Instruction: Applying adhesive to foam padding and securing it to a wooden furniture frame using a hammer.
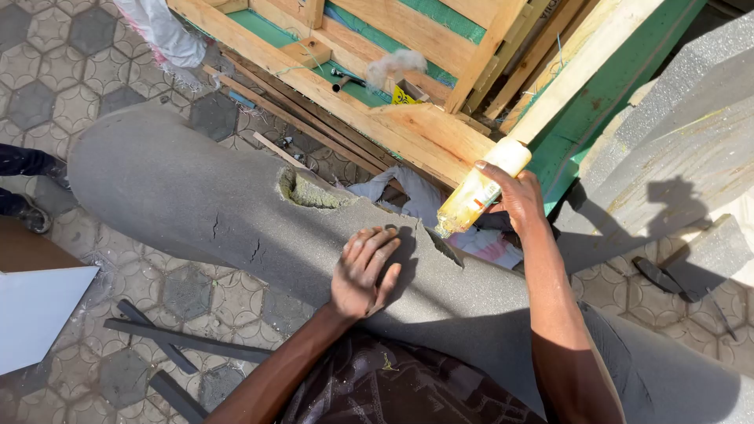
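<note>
My right hand (517, 196) grips a clear plastic bottle (477, 188) of yellowish liquid, tilted with its nozzle down toward a tear in a long grey foam sheet (181, 188). My left hand (363, 271) lies flat on the foam, fingers spread, just left of that tear. The foam runs from upper left to lower right across my lap. A torn hole (310, 191) with ragged yellow-green edges shows in the foam's far edge, left of my hands.
A wooden frame (408, 118) with green panels lies ahead. More grey foam slabs (675, 133) are stacked on the right. Dark metal strips (184, 341) lie on the hexagonal paving at lower left. Another person's shoes (31, 212) are at the left edge.
</note>
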